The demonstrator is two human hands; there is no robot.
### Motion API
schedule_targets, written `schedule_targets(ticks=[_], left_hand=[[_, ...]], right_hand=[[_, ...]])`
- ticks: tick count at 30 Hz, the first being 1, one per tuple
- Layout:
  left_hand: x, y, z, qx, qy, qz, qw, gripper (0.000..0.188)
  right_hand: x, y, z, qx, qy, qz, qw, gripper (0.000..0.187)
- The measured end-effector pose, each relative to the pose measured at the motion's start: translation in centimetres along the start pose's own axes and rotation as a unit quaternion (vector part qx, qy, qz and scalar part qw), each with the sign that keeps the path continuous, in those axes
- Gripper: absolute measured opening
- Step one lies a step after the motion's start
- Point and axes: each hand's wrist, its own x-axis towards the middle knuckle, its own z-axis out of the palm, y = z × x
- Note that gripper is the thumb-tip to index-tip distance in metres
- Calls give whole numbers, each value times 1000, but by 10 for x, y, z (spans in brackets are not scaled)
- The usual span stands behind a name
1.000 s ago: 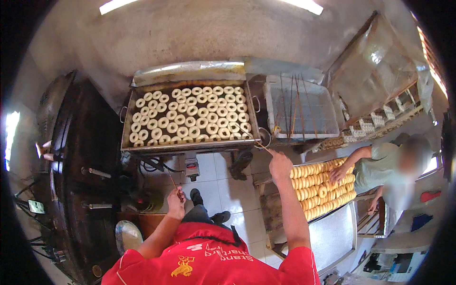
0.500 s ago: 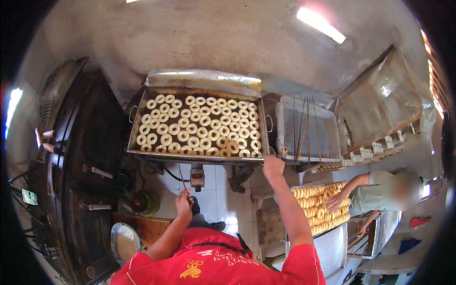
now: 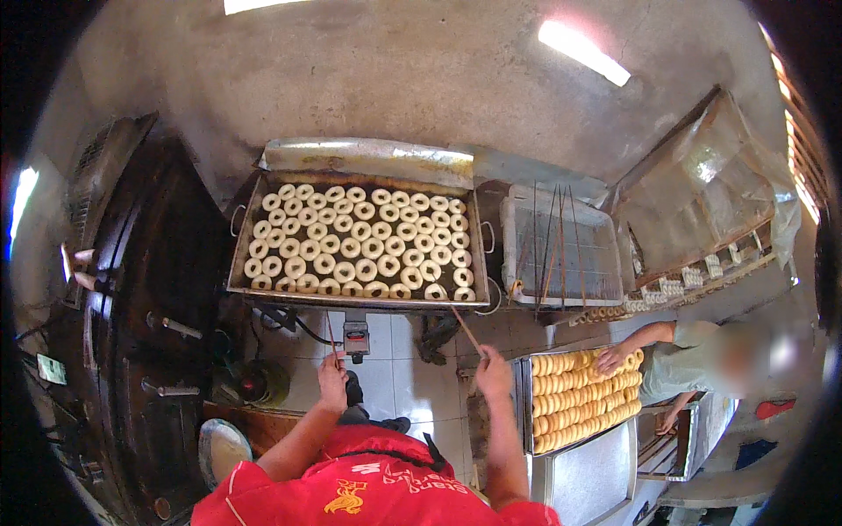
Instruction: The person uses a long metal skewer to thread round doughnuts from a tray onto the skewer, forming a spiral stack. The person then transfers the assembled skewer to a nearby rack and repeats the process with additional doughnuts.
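Just in front of a large rectangular frying pan (image 3: 351,301), my left hand (image 3: 332,380) is closed around a thin stick (image 3: 331,331) that points up toward the pan's front edge. My right hand (image 3: 494,375) grips another thin stick (image 3: 467,330), slanting up and left, its tip close to the front rim. Rows of pale ring doughnuts (image 3: 350,272) fill the pan nearly from side to side. Both hands are apart from the pan.
A wire-racked tray (image 3: 574,254) with long sticks stands right of the pan. Farther right, a co-worker's hand (image 3: 618,358) touches golden doughnuts (image 3: 579,405) on a tray. A gas regulator box (image 3: 356,337) hangs below the pan. Dark cabinets (image 3: 145,333) line the left.
My right hand has drawn back toward me from the pan's front right corner, its stick now plainly visible. The view has shifted slightly. The co-worker's hand has moved toward the golden tray's far side.
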Motion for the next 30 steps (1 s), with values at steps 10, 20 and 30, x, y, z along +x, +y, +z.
schedule_targets(ticks=[10, 20, 30], left_hand=[[-8, -17, 45, 50, -27, 52, 997, 22], [-16, -5, 6, -40, 16, 3, 999, 14], [-32, 7, 11, 256, 16, 227, 940, 19]], right_hand=[[-105, 14, 142, 423, -12, 79, 903, 20], [-105, 30, 129, 377, 74, 84, 919, 21], [-101, 63, 124, 341, 114, 106, 927, 25]])
